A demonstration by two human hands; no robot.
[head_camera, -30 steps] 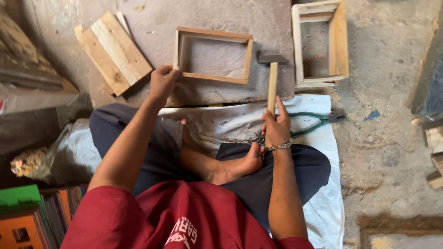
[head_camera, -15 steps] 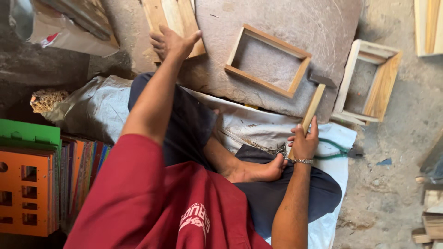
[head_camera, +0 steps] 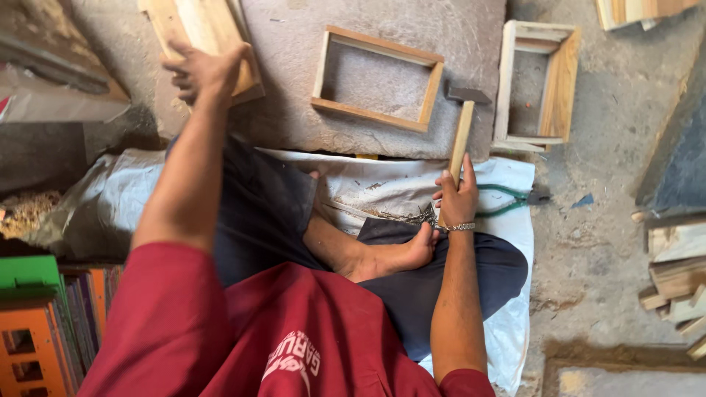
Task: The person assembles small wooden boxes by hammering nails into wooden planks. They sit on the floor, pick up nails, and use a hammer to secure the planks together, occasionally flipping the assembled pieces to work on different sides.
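A person in a red shirt sits cross-legged on a white sack (head_camera: 507,220) before a flat stone slab (head_camera: 294,81), the right hand (head_camera: 456,198) wrapped tight around the wooden handle of a hammer (head_camera: 462,132) whose head rests at the slab's near right edge, just beside a rectangular wooden frame (head_camera: 376,79) lying at the slab's middle. The left hand (head_camera: 202,70), fingers curled loosely, reaches to the slab's far left corner and touches a flat wooden board (head_camera: 198,29); whether it grips the board cannot be told. Green-handled pliers (head_camera: 507,198) lie on the sack beside the right hand, and a second, deeper frame (head_camera: 537,84) sits on the floor off the slab's right edge.
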